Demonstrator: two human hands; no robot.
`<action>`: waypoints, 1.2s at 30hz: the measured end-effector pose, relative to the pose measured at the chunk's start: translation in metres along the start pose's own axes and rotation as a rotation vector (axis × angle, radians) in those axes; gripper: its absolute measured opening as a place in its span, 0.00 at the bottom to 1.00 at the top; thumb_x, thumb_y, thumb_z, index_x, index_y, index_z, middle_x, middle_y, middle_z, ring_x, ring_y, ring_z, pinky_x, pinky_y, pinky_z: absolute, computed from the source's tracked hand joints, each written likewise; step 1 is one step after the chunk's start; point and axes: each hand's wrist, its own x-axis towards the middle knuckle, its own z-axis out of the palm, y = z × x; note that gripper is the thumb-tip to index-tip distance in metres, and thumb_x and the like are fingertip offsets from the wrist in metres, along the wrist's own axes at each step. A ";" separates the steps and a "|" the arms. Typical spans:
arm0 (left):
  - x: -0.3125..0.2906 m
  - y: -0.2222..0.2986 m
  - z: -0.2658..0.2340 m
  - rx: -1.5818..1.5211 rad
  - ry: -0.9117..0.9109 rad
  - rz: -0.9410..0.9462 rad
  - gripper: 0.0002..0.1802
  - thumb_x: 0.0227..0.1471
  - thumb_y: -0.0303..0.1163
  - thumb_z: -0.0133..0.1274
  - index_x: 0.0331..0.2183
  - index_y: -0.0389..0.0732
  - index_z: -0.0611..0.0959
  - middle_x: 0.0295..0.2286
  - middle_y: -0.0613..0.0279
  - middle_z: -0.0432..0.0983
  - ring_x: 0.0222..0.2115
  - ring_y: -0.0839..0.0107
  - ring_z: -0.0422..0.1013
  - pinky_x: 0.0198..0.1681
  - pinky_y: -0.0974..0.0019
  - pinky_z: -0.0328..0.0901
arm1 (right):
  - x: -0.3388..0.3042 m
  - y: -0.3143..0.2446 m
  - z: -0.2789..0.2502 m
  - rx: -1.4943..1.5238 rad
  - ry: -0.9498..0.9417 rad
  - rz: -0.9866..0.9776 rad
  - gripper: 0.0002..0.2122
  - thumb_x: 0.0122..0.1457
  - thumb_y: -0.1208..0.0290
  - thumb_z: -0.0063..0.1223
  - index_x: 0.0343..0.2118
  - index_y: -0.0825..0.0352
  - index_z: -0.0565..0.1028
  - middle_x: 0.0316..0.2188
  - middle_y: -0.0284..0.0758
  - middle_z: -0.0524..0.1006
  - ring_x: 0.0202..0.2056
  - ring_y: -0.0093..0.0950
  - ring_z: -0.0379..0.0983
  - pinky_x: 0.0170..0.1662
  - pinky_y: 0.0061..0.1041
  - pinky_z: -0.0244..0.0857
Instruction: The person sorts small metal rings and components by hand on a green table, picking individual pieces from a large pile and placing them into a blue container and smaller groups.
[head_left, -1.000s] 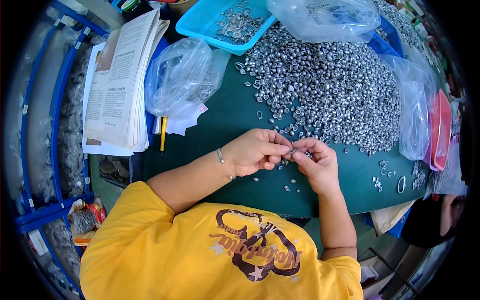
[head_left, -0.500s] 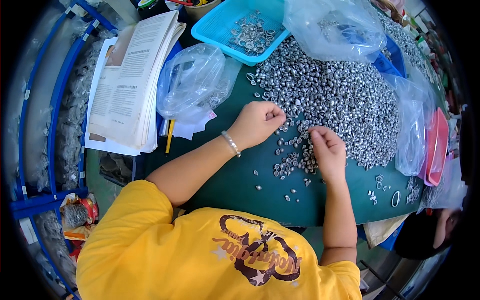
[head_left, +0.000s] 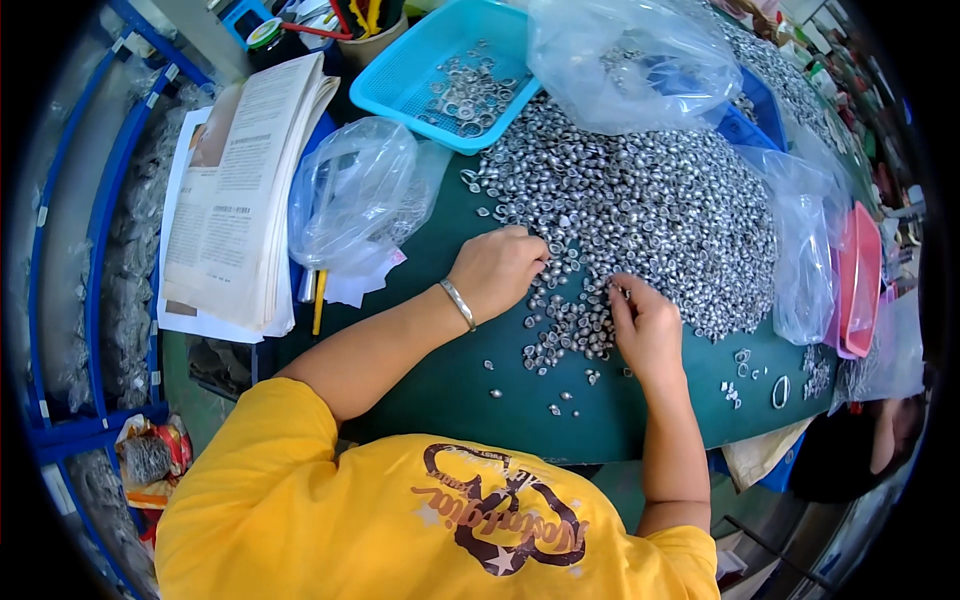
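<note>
A big heap of small silvery metal pieces, many of them hollow, rounded shells, spreads over the green tabletop. At the heap's near left edge is my left hand, its fingers curled and the tips pressed together. My right hand pinches with thumb and forefinger at the near edge of the heap. Whatever either hand holds is too small or hidden to make out. Between and just below the two hands lies a looser cluster of the same pieces, with a few strays closer to me.
A turquoise basket with metal rings stands behind the heap. Clear plastic bags lie around it. Open printed pages rest at left beside a yellow pencil. At right are a pink tray and a bangle-like ring.
The whole view has shifted, so the table's contents sit a little lower and further left. My right hand has moved slightly rightward, away from my left, which stays at the heap's edge.
</note>
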 end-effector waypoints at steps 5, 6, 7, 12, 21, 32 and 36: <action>-0.002 0.014 0.003 -0.284 -0.088 -0.069 0.05 0.39 0.28 0.55 0.24 0.39 0.79 0.20 0.62 0.70 0.19 0.71 0.67 0.24 0.71 0.63 | 0.026 0.023 0.012 -0.217 0.257 -0.007 0.07 0.49 0.68 0.52 0.28 0.64 0.70 0.16 0.37 0.73 0.17 0.36 0.70 0.20 0.31 0.63; -0.005 0.020 0.001 -0.422 -0.137 -0.137 0.05 0.39 0.28 0.56 0.25 0.39 0.79 0.19 0.63 0.70 0.18 0.74 0.66 0.23 0.73 0.62 | 0.028 0.025 0.016 -0.214 0.279 -0.021 0.07 0.49 0.68 0.52 0.28 0.64 0.70 0.15 0.37 0.73 0.17 0.35 0.70 0.19 0.30 0.63; -0.008 0.025 0.002 -0.524 -0.147 -0.193 0.07 0.40 0.28 0.57 0.27 0.37 0.80 0.19 0.66 0.71 0.18 0.82 0.64 0.23 0.78 0.60 | 0.030 0.027 0.022 -0.233 0.347 -0.108 0.07 0.48 0.67 0.53 0.27 0.64 0.70 0.15 0.36 0.72 0.16 0.35 0.69 0.19 0.30 0.63; -0.023 0.036 0.005 -0.820 -0.253 -0.391 0.06 0.43 0.27 0.56 0.27 0.35 0.79 0.23 0.67 0.74 0.21 0.84 0.65 0.25 0.80 0.61 | 0.030 0.025 0.018 -0.233 0.298 -0.079 0.06 0.49 0.69 0.52 0.24 0.66 0.71 0.15 0.37 0.72 0.17 0.35 0.70 0.20 0.30 0.63; -0.030 0.044 0.005 -0.998 -0.298 -0.564 0.09 0.46 0.25 0.51 0.33 0.33 0.77 0.20 0.67 0.71 0.18 0.83 0.64 0.21 0.82 0.62 | 0.000 0.020 -0.005 0.278 -0.098 0.204 0.05 0.48 0.74 0.52 0.24 0.70 0.73 0.12 0.33 0.70 0.13 0.18 0.61 0.18 0.19 0.56; -0.041 0.042 0.007 -1.451 -0.260 -0.745 0.08 0.49 0.23 0.47 0.34 0.33 0.74 0.29 0.59 0.73 0.28 0.75 0.71 0.31 0.77 0.67 | -0.028 0.002 -0.007 0.262 -0.128 0.140 0.03 0.47 0.76 0.52 0.23 0.70 0.73 0.15 0.36 0.72 0.16 0.23 0.68 0.21 0.19 0.61; -0.044 0.041 0.003 -1.492 -0.279 -0.747 0.08 0.49 0.23 0.47 0.34 0.33 0.74 0.27 0.58 0.73 0.26 0.74 0.72 0.30 0.76 0.67 | -0.034 0.000 -0.007 0.275 -0.119 0.078 0.03 0.46 0.76 0.52 0.23 0.69 0.73 0.16 0.39 0.72 0.16 0.29 0.70 0.21 0.23 0.63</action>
